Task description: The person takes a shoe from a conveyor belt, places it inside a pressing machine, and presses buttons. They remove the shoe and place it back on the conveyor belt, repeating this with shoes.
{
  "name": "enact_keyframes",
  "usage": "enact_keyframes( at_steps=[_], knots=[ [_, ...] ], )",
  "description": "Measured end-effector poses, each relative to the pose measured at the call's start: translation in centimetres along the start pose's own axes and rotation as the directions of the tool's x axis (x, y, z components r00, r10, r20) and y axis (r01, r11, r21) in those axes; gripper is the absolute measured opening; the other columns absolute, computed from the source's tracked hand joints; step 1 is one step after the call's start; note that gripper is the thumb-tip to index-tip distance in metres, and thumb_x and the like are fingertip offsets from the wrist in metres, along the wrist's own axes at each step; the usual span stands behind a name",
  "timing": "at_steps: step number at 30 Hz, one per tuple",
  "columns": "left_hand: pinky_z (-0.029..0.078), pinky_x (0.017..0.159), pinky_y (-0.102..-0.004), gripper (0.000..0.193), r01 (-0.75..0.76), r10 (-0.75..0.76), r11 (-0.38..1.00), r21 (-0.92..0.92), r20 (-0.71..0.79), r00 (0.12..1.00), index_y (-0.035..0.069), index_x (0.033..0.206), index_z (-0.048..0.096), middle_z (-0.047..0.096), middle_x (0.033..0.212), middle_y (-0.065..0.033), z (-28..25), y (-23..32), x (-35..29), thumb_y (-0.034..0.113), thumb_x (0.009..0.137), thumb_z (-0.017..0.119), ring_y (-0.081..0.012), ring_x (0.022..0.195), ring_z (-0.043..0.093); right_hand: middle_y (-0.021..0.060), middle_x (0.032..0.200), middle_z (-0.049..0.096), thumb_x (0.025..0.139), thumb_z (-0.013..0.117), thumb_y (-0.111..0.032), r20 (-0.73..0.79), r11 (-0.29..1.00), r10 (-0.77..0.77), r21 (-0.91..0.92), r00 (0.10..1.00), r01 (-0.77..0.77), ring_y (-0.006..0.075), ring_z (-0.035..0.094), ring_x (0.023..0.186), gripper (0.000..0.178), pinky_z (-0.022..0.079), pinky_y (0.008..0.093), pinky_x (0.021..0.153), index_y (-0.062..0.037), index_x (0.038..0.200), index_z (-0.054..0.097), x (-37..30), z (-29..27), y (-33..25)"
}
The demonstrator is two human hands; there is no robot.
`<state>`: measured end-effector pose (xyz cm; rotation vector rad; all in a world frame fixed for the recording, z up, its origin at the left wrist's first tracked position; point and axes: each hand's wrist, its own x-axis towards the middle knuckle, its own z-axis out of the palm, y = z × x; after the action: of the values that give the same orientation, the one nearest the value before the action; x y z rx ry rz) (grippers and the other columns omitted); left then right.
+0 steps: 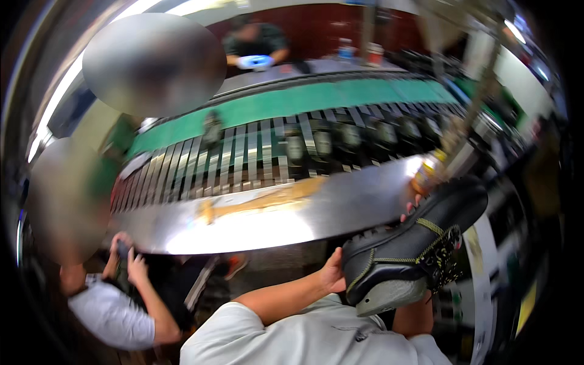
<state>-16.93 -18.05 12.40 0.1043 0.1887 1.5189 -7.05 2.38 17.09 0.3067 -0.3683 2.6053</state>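
A black leather work shoe [398,246] with yellow-green stitching and laces is held up in front of me, tilted, its toe toward the upper right. A grey shoe last [392,297] fills its opening at the near end. My left hand [333,272] grips the heel end, thumb up along its edge. Behind the shoe, my right hand [412,208] supports it from the far side; only a few fingertips show past the sole edge, and the palm is hidden.
A metal bench [359,198] with tan tape lies ahead. Beyond it, a slatted roller conveyor [246,152] carries several dark shoes, beside a green belt [267,102]. A yellow bottle [426,173] stands by a post at right. Two other people work at left and far side.
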Motion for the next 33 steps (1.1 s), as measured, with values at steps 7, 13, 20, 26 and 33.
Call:
enact_keyframes(
  at_steps=[7, 13, 20, 26, 33],
  knots=[
    [0.052, 0.09, -0.0459, 0.069, 0.787, -0.585, 0.499, -0.363, 0.528, 0.615, -0.002, 0.134, 0.042, 0.044, 0.138, -0.0239, 1.2, -9.8, 10.0, 0.051, 0.091, 0.051, -0.0377, 0.108, 0.06, 0.0185, 0.149, 0.028, 0.079, 0.062, -0.06, 0.35, 0.553, -0.557, -0.521, 0.753, 0.651, 0.0368, 0.031, 0.136, 0.096, 0.02, 0.0501, 0.115, -0.0135, 0.15, 0.017, -9.1, 4.9, -4.7],
    [0.052, 0.089, -0.0359, 0.025, 0.594, -0.78, 0.406, 0.695, -0.075, 0.621, -0.004, 0.114, 0.059, 0.063, 0.112, -0.0144, -0.3, -10.1, 13.4, 0.011, 0.094, 0.055, -0.0234, 0.098, 0.064, 0.0106, 0.132, 0.052, 0.083, 0.056, -0.047, 0.042, 0.416, -0.86, -0.519, 0.509, 0.746, 0.0279, 0.051, 0.12, 0.066, 0.041, 0.0436, 0.102, -0.0075, 0.134, 0.045, -17.1, 0.4, -11.6],
    [0.046, 0.06, -0.0246, 0.01, 0.187, 0.463, 0.218, 0.958, -0.271, 0.844, 0.001, 0.081, 0.065, 0.062, 0.071, -0.0049, -10.9, 1.0, 14.6, 0.005, 0.085, 0.056, -0.0117, 0.064, 0.057, 0.0111, 0.115, 0.058, 0.071, 0.069, -0.013, -0.291, 0.32, -0.948, -0.853, 0.132, 0.412, 0.0305, 0.059, 0.102, 0.063, 0.049, 0.0432, 0.088, -0.0054, 0.129, 0.047, -21.9, -4.3, -20.0],
    [0.047, 0.055, -0.0308, 0.012, 0.345, 0.761, -0.221, 0.912, -0.06, 0.646, -0.001, 0.072, 0.062, 0.061, 0.061, -0.0091, -20.0, 12.6, 11.6, 0.01, 0.078, 0.062, -0.0165, 0.056, 0.058, 0.0122, 0.13, 0.049, 0.062, 0.08, -0.004, 0.037, -0.031, -0.998, -0.994, -0.053, -0.105, 0.0267, 0.05, 0.113, 0.1, 0.04, 0.0342, 0.096, -0.0051, 0.145, 0.026, -16.0, -0.3, -30.0],
    [0.047, 0.055, -0.0322, 0.009, 0.43, 0.781, -0.357, 0.829, 0.013, 0.624, 0.003, 0.07, 0.061, 0.06, 0.06, -0.0095, -17.6, 11.9, 12.3, 0.01, 0.074, 0.061, -0.0226, 0.054, 0.058, 0.0193, 0.135, 0.045, 0.064, 0.082, -0.018, -0.064, 0.091, -0.996, -0.779, -0.066, -0.621, 0.0307, 0.051, 0.116, 0.103, 0.044, 0.0406, 0.093, -0.0009, 0.145, 0.02, -10.8, 2.0, -44.4]
  ],
)
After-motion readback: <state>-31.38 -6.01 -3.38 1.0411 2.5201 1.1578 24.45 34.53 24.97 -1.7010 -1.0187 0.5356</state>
